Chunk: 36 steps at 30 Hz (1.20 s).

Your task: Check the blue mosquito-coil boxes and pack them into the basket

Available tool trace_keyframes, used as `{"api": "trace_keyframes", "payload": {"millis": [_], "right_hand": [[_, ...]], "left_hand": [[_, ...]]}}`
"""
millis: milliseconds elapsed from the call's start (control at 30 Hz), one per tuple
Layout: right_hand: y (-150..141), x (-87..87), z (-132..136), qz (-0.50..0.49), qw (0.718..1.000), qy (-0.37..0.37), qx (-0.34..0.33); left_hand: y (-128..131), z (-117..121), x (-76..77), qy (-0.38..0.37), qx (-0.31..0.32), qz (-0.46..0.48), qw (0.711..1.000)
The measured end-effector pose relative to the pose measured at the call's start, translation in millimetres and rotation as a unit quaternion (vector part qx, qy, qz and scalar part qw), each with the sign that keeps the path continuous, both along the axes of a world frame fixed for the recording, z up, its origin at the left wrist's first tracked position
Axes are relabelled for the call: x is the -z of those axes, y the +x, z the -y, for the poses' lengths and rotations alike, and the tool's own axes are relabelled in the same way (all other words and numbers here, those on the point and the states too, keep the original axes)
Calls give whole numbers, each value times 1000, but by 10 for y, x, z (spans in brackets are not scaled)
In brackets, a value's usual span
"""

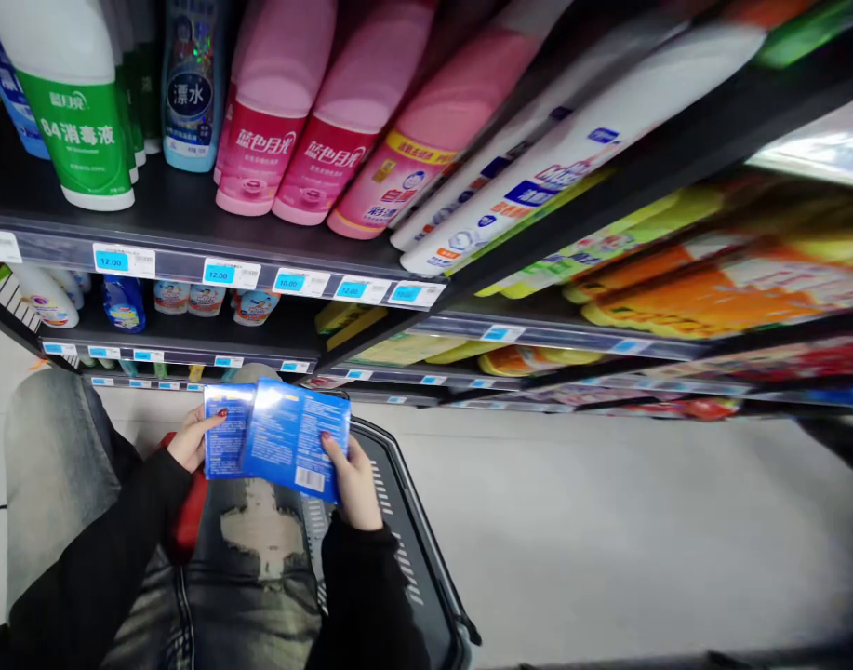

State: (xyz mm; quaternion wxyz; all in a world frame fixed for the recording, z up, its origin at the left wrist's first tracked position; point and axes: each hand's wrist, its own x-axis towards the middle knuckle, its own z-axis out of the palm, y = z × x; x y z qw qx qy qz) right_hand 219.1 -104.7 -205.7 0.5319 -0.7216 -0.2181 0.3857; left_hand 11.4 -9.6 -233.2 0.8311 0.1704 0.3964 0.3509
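Observation:
My left hand (194,437) pinches the left edge of a flat blue packet (225,445) with fine print on it. A second flat blue packet (279,437), with a white barcode at its lower right, is gripped by my right hand (356,479) at its right edge. It overlaps the first one and hides part of it. Both are held above my knees, printed sides up. What the packets contain cannot be read. Under my right forearm stands a dark shopping basket (398,540), its inside mostly covered by my leg and arm.
In front rises a dark shelf (49,237) with price tags. It bears a green-labelled white bottle (84,140), pink bottles (259,154) and a tilted-looking white bottle (510,205). Yellow and orange packs (677,288) fill the right bays. Pale floor (607,521) extends to the right.

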Motion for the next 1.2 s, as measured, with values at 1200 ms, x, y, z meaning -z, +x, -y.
{"api": "trace_keyframes", "payload": {"millis": [1200], "right_hand": [[-598,358,-331,-66,970,147,-179]], "left_hand": [[-227,-97,-190,235,-29,-193,952]]}}
